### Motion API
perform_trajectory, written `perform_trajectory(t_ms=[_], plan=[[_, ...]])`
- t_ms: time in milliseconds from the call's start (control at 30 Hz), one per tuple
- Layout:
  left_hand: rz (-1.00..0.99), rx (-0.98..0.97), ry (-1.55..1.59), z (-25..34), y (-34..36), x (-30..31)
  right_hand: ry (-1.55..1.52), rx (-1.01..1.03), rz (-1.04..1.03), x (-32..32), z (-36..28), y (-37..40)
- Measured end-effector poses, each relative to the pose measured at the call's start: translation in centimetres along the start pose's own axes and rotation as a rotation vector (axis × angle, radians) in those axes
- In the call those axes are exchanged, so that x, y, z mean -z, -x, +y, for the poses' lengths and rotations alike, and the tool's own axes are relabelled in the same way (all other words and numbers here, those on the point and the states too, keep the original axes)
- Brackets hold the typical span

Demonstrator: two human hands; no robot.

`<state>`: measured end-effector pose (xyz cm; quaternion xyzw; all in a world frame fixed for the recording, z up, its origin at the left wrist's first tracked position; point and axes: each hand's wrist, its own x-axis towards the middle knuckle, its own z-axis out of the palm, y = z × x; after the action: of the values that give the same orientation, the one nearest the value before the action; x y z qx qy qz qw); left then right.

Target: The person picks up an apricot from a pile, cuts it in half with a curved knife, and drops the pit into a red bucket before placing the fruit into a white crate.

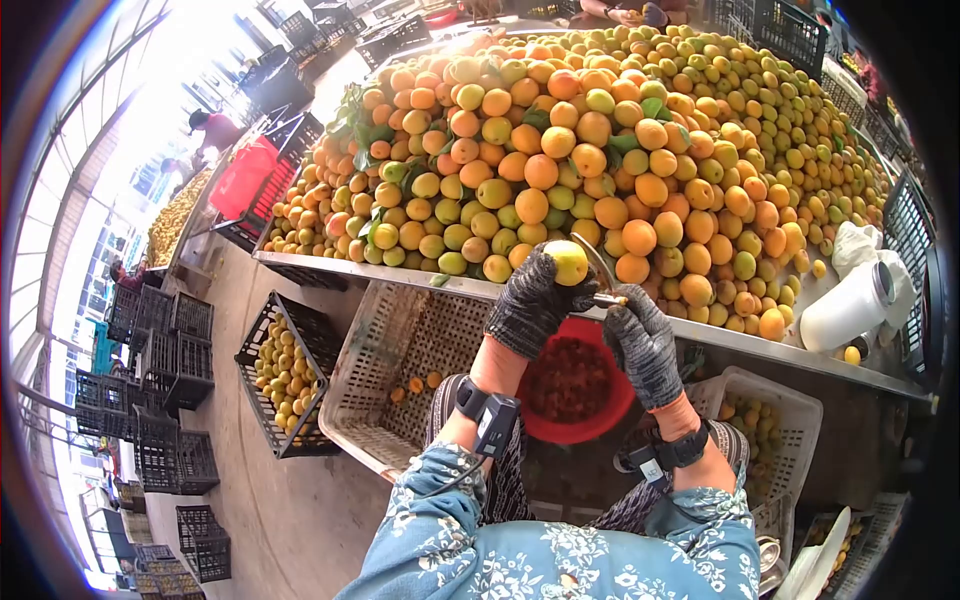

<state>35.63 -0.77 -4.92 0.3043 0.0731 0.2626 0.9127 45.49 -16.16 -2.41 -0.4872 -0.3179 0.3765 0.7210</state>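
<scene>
My left hand (535, 305), in a dark grey knit glove, is closed round a yellow-green apricot (567, 262), held at the near edge of the heaped table. My right hand (645, 350), gloved alike, grips the short handle of a small knife with a thin curved blade (598, 262). The blade arcs close along the right side of the held fruit. Below both hands sits a red basin (625, 405) with dark reddish-brown pieces inside. Just beyond them rises a big pile of orange and green apricots (540, 172).
A metal table edge (400, 277) runs in front of me. At my left stand a pale crate (350, 400) with a few fruits and a black crate (245, 370) of fruit. A pale crate (810, 420) stands right; a white jug (845, 310) lies on the table. Other people work farther off.
</scene>
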Motion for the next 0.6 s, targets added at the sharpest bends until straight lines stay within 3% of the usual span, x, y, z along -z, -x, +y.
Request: perform_trajectory(t_ms=[67, 133, 367, 600], plan=[[0.026, 0.030, 0.036, 0.0, -0.3, -0.1, 0.185, 0.044, 0.023, -0.4, 0.0, 0.1], [0.056, -0.118, -0.050, 0.0, -0.4, -0.7, 0.212, 0.053, 0.015, -0.3, 0.4, -0.1], [0.110, 0.006, 0.055, 0.6, 0.0, -0.4, 0.346, 0.056, -0.003, -0.5, 0.7, 0.0], [0.017, 0.031, -0.041, 0.8, 0.5, -0.8, 0.343, 0.043, 0.005, -0.6, 1.5, -0.2]])
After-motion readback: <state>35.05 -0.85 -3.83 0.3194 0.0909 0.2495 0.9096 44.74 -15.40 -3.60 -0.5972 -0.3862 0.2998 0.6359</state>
